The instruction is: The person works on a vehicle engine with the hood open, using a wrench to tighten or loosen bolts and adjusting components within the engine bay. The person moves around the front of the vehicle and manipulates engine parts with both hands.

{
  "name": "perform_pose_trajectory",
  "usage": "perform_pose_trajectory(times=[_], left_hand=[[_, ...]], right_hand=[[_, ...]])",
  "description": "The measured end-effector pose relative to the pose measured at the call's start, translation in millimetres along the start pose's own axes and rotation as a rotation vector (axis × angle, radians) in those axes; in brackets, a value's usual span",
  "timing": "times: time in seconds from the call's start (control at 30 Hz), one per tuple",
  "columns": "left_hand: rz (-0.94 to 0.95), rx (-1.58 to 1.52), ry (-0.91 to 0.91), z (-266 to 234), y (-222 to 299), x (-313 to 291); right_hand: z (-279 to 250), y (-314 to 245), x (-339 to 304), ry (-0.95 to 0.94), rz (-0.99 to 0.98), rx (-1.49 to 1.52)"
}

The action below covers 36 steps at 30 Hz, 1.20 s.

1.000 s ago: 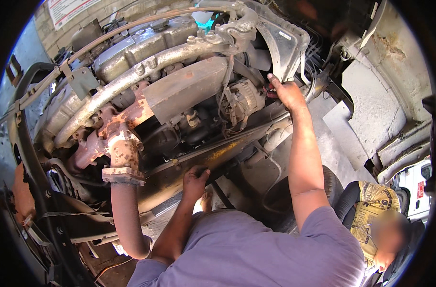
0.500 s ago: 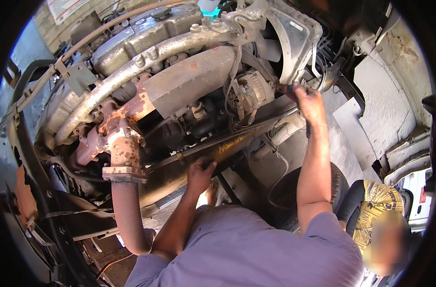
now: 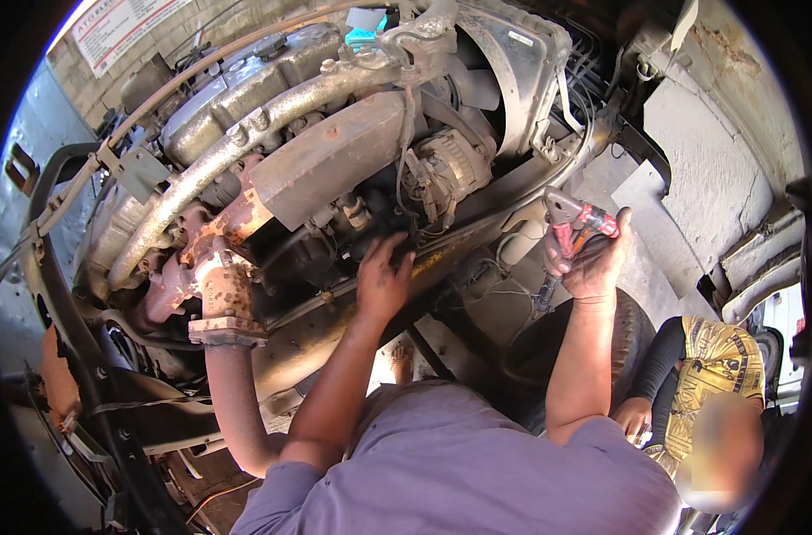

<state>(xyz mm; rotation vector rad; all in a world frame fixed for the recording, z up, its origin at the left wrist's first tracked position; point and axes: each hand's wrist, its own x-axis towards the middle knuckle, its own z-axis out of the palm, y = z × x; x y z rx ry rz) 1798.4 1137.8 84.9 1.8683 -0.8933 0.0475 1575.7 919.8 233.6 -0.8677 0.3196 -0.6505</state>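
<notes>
My right hand (image 3: 595, 267) is raised to the right of the engine, closed around pliers (image 3: 562, 207) with red handles. Something orange shows between the handles, too small to name. A dark grey piece (image 3: 545, 292) juts out below this hand; I cannot tell whether it is held. My left hand (image 3: 383, 283) has its fingers apart and nothing in them, over the dark frame rail (image 3: 437, 260) below the engine. Up and to the right of it is the dusty alternator (image 3: 448, 174); a grey heat shield (image 3: 330, 160) lies beyond it.
A rusty exhaust pipe (image 3: 232, 392) comes down beside my left forearm. Loose wires (image 3: 490, 275) hang between the rail and a tyre (image 3: 633, 343). The fan shroud (image 3: 522, 80) stands at the far right of the engine. A co-worker in a yellow patterned shirt (image 3: 718, 361) is at lower right.
My right hand has drawn back from beside the alternator, and the pliers now show plainly. My left hand has moved up and slightly right from the rail's side, its fingers spreading.
</notes>
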Motion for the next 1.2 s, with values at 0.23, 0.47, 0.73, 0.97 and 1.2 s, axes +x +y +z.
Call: perform_pose_trajectory(times=[0.23, 0.47, 0.73, 0.97, 1.2], left_hand=[[0.122, 0.134, -0.084, 6, -3, 53], [0.120, 0.299, 0.113, 24, 6, 43], [0.553, -0.198, -0.326, 68, 63, -17], [0.776, -0.295, -0.933, 142, 90, -25], [0.490, -0.727, -1.699, 161, 199, -74]], right_hand=[[-11, 14, -5, -0.102, 0.030, 0.150], [-25, 18, -14, -0.043, 0.043, 0.121], [-40, 10, -50, -0.094, -0.092, 0.285], [-51, 5, -112, 0.202, -0.128, -0.054], [-23, -6, -260, 0.211, -0.432, -0.167]])
